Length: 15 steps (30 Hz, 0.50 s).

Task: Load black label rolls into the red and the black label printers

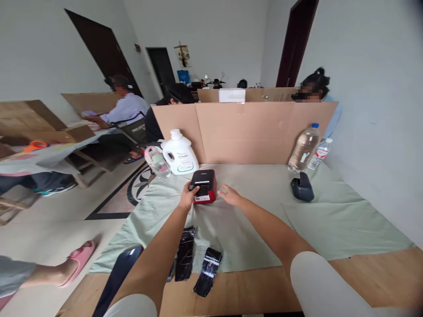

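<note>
Where both arms reach toward the middle of the frame, a small red and black box [204, 186] sits on a pale green cloth [330, 220] that covers the wooden table [380, 268]. The left hand [188, 197] touches the box's left front edge, thumb on top and the fingers curled against its side; whether it truly grips the box cannot be told. The right hand [229, 194] lies just beside the box's right side, loosely open with the fingers relaxed and holding nothing.

Just behind the box and to its left stands a white jug [180, 154] with a white cap, and beside that a clear cup with a pink lid [157, 160]. To the right of centre a dark grey device [302, 187] rests on the cloth, and behind it a clear water bottle [304, 147] with a blue cap leans beside a smaller bottle [320, 152]. A cardboard screen [244, 132] stands along the far edge of the table.

Near the bottom of the frame, between the forearms, two black shiny packets [207, 272] lie at the cloth's near edge. At the upper left, people sit at another table [49, 154], and another person [313, 92] sits behind the screen at the upper right. A foot in a pink sandal [79, 259] shows at the lower left.
</note>
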{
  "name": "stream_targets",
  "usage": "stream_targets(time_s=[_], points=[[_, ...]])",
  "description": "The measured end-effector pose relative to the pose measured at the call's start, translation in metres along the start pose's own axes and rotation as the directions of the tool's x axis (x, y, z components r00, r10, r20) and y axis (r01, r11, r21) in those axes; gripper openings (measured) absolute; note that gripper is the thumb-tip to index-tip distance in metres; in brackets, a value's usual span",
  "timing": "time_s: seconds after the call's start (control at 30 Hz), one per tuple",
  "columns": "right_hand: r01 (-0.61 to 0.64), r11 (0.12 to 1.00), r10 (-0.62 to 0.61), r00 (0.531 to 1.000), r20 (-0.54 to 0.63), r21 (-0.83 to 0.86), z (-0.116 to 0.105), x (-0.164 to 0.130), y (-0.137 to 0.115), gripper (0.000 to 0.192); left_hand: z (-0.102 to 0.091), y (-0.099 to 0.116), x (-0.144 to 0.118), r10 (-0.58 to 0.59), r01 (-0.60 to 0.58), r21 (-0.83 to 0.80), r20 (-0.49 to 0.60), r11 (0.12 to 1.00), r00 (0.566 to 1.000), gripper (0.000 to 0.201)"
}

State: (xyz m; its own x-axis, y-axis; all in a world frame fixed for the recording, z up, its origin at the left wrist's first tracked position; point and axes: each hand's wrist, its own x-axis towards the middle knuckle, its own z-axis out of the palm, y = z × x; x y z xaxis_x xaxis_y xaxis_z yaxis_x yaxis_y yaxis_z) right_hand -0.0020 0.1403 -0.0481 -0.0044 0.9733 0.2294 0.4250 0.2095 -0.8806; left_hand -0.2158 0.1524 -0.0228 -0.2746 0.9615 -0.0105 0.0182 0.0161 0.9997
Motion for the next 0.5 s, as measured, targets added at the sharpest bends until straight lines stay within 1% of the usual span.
stream_targets(time_s=[0.03, 0.07, 0.1, 0.13, 0.17, 0.2, 0.23, 0.27, 0.3, 0.33, 0.37, 0.4, 0.43, 0.5], points=[[-0.036, 0.998, 0.035, 0.999, -0.031, -0.053, -0.025, -0.001, 0.007, 0.049, 0.002, 0.001, -0.004, 0.063, -0.049, 0.145, -0.094, 0.988, 0.994, 0.047], [-0.074, 0.991, 0.066, 0.995, -0.077, -0.110, -0.054, -0.003, 0.013, 0.052, 0.006, 0.003, -0.010, 0.159, -0.105, 0.298, -0.164, 0.949, 0.974, 0.045], [-0.106, 0.981, 0.086, 0.988, -0.130, -0.159, -0.085, -0.006, 0.020, 0.054, 0.010, 0.005, -0.018, 0.272, -0.167, 0.433, -0.193, 0.886, 0.943, 0.043], [-0.136, 0.971, 0.099, 0.977, -0.187, -0.199, -0.118, -0.009, 0.027, 0.058, 0.017, 0.006, -0.028, 0.382, -0.240, 0.534, -0.172, 0.811, 0.908, 0.041], [-0.176, 0.951, 0.109, 0.960, -0.256, -0.254, -0.151, -0.013, 0.033, 0.061, 0.026, 0.008, -0.039, 0.470, -0.319, 0.592, -0.115, 0.740, 0.875, 0.039], [-0.245, 0.883, 0.101, 0.932, -0.349, -0.401, -0.182, -0.019, 0.040, 0.065, 0.037, 0.009, -0.051, 0.528, -0.398, 0.613, -0.038, 0.683, 0.848, 0.037], [-0.355, 0.783, 0.120, 0.892, -0.437, -0.510, -0.211, -0.025, 0.046, 0.070, 0.051, 0.010, -0.063, 0.557, -0.463, 0.609, 0.041, 0.644, 0.829, 0.036], [-0.491, 0.670, 0.162, 0.828, -0.537, -0.556, -0.235, -0.032, 0.053, 0.078, 0.066, 0.011, -0.075, 0.561, -0.508, 0.596, 0.114, 0.622, 0.820, 0.034], [-0.620, 0.568, 0.229, 0.751, -0.619, -0.542, -0.255, -0.039, 0.059, 0.088, 0.083, 0.011, -0.087, 0.545, -0.528, 0.587, 0.168, 0.614, 0.821, 0.033], [-0.716, 0.484, 0.311, 0.678, -0.666, -0.503, -0.270, -0.047, 0.065, 0.097, 0.102, 0.011, -0.099, 0.514, -0.522, 0.587, 0.200, 0.619, 0.834, 0.033], [-0.780, 0.425, 0.392, 0.616, -0.683, -0.459, -0.281, -0.055, 0.071, 0.104, 0.121, 0.011, -0.109, 0.468, -0.501, 0.591, 0.224, 0.633, 0.855, 0.033], [-0.817, 0.393, 0.465, 0.573, -0.675, -0.423, -0.287, -0.062, 0.076, 0.109, 0.140, 0.009, -0.119, 0.421, -0.482, 0.584, 0.249, 0.653, 0.872, 0.033], [-0.832, 0.384, 0.517, 0.554, -0.653, -0.401, -0.291, -0.069, 0.080, 0.111, 0.158, 0.007, -0.127, 0.383, -0.482, 0.554, 0.294, 0.678, 0.876, 0.033], [-0.829, 0.404, 0.548, 0.558, -0.623, -0.387, -0.290, -0.077, 0.084, 0.110, 0.189, 0.002, -0.142, 0.313, -0.500, 0.441, 0.432, 0.745, 0.846, 0.032]])
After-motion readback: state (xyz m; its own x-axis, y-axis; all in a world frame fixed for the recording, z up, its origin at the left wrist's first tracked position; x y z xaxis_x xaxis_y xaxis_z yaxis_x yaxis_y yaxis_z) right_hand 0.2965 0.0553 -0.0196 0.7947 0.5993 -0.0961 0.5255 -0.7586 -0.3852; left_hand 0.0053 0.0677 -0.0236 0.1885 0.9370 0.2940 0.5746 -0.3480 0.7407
